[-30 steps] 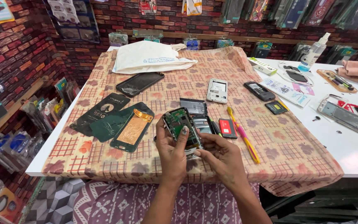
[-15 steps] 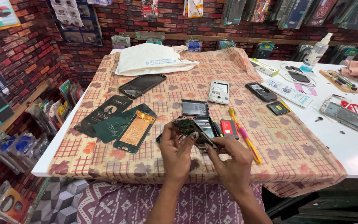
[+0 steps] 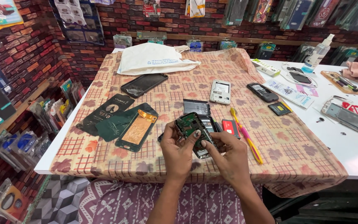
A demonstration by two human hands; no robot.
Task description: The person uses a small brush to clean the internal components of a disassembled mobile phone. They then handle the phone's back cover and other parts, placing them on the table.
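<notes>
Both hands on the green circuit board point(image 3: 190, 124), held just above the near edge of the desk point(image 3: 353, 153). My left hand point(image 3: 178, 151) pinches its left side, fingers closed on it; my right hand point(image 3: 228, 159) grips the right side, thumb on top. Phone frame point(image 3: 206, 139) sits under the board, touching it. Red battery point(image 3: 228, 126) and yellow-pink toothbrush point(image 3: 245, 135) just beside, to the right. Copper-backed phone cover point(image 3: 136, 128) to the left on the checked cloth point(image 3: 295, 153).
</notes>
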